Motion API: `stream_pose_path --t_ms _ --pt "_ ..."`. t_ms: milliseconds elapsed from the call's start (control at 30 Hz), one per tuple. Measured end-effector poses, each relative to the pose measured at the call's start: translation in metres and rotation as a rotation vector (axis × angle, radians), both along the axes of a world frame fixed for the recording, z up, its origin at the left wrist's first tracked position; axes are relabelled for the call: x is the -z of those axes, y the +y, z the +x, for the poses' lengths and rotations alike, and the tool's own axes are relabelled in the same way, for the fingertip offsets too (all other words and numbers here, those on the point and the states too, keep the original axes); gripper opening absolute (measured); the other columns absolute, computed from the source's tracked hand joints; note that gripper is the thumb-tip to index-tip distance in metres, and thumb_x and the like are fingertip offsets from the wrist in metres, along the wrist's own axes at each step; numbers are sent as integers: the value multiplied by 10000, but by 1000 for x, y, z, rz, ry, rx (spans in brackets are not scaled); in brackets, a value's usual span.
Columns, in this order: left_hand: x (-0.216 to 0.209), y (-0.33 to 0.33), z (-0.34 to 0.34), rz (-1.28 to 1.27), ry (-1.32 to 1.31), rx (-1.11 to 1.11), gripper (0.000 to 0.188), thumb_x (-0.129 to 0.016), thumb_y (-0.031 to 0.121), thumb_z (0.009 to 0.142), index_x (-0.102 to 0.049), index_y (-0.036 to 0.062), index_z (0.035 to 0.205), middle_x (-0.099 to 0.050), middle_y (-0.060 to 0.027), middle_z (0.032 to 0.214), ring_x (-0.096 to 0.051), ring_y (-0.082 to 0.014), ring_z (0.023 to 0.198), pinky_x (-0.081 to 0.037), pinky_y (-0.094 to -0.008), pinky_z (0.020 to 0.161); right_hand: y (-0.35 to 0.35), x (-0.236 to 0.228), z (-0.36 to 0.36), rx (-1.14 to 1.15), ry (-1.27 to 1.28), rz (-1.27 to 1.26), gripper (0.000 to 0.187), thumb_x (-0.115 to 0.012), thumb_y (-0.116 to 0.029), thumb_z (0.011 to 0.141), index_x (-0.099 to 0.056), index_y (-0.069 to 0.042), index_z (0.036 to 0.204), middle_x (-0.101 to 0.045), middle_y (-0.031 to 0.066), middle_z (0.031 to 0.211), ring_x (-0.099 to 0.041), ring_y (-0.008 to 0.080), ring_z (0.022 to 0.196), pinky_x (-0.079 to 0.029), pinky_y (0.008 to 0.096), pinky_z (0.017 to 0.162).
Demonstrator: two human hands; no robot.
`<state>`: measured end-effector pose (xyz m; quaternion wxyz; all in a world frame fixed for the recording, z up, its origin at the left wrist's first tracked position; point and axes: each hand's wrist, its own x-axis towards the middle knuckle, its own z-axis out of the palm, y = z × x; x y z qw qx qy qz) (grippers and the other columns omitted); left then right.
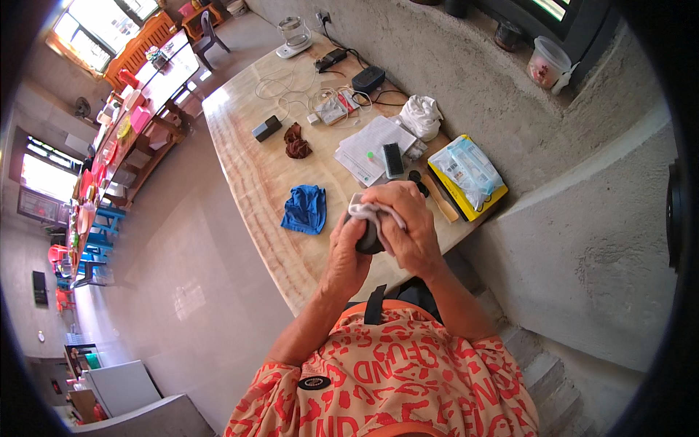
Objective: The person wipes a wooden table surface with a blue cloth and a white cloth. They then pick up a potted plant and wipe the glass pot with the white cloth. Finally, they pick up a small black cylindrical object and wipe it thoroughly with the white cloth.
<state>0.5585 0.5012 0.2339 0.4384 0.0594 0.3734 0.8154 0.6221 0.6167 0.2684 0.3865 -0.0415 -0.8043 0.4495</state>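
White cloth [373,213] in the right hand [409,231] rubs a dark rounded object [368,239] gripped by the left hand [348,256]; wiping seems midway, turning it likely next.

One view only, from a wide fisheye camera worn on the person's head, looking steeply down over the chest at the tabletop [247,182]. It sits close above the near end of the tabletop, which runs away toward the upper left. Right of the tabletop a grey wall climbs out of view; left of it the floor bends away. Straight edges curve near the dark rim.
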Motion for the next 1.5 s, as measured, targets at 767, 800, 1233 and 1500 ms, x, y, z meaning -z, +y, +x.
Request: stream_pose_path --t_ms 767,800,1233,1500 --pt "-2 6 -14 -19 23 28 384 -564 349 884 -514 85 1158 -594 -61 1091 -575 -186 990 -466 -357 880 -17 47 -1 170 19 -365 356 -434 -89 914 -449 9 1255 -512 185 1154 -486 266 1077 -365 338 939" --pt "-3 6 -14 -40 44 39 373 -562 341 885 -514 80 1147 -595 -64 1075 -581 -185 955 -473 -348 836 -11 38 -1 117 -25 -499 334 -433 -107 923 -471 4 1235 -530 176 1124 -510 239 1030 -388 318 909" --pt "6 12 -9 -68 -72 -101 451 -516 488 883 -542 110 1128 -601 -51 1070 -580 -189 963 -440 -338 897 -20 41 -2 51 -59 -515 321 -386 -116 957 -448 -1 1251 -508 153 1197 -501 234 1100 -370 319 953" --pt "-14 15 -4 -83 -255 -119 476 -504 497 885 -523 107 1158 -594 -69 1092 -575 -192 984 -475 -346 869 -45 56 2 245 63 -93 443 -496 -92 871 -406 20 1290 -395 246 1332 -432 373 1181 -301 420 1000"
